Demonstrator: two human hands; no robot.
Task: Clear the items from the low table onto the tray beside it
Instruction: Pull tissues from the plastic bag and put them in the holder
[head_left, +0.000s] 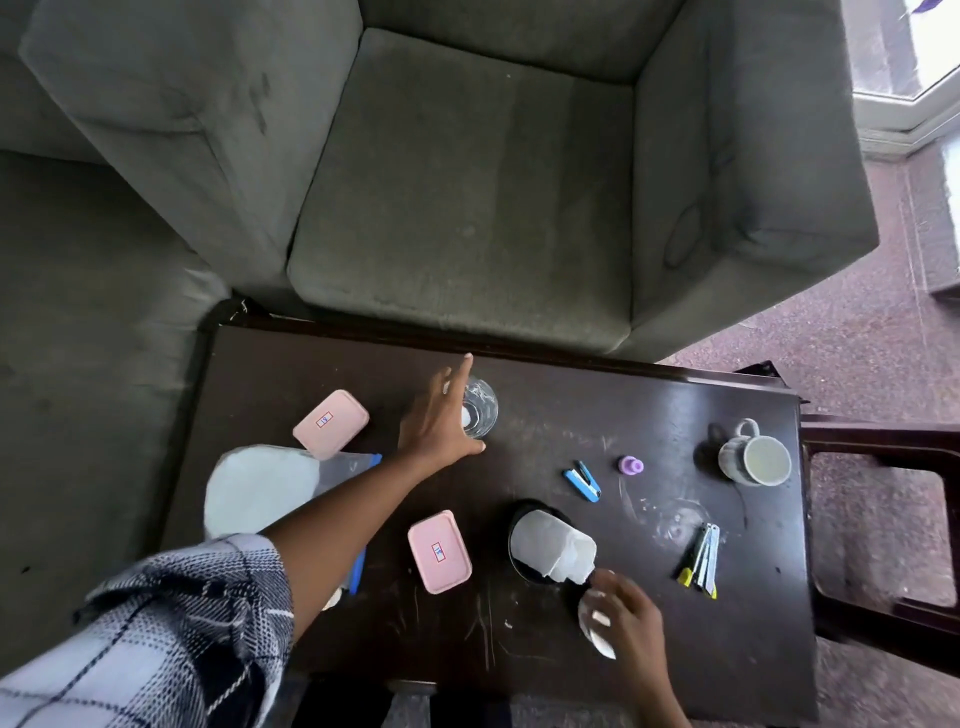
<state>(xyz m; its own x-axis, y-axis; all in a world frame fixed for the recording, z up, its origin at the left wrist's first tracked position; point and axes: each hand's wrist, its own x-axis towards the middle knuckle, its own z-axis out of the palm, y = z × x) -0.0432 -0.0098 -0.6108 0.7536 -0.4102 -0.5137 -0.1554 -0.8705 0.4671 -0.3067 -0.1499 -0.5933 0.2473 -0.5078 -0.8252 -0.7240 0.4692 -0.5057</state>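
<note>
On the dark low table (545, 654), my left hand (436, 423) reaches across to a clear drinking glass (482, 410). Its fingers are spread along the glass's left side and the thumb lies just below it, not closed around it. Near the front edge my right hand (631, 621) grips a flat white disc (592, 626). Just above that hand a clear plastic jug (553, 545) lies on its side over a black dish (524, 512). Two pink lidded boxes (331, 423) (439, 552) lie on the left half. No tray is identifiable in view.
Also on the table are a blue stapler (583, 480), a purple cap (630, 465), a grey mug (756, 457), yellow-tipped metal tools (704, 561), and a zip bag with a white disc (260, 488). A grey armchair (467, 182) stands behind. A dark wooden frame (883, 436) adjoins the right.
</note>
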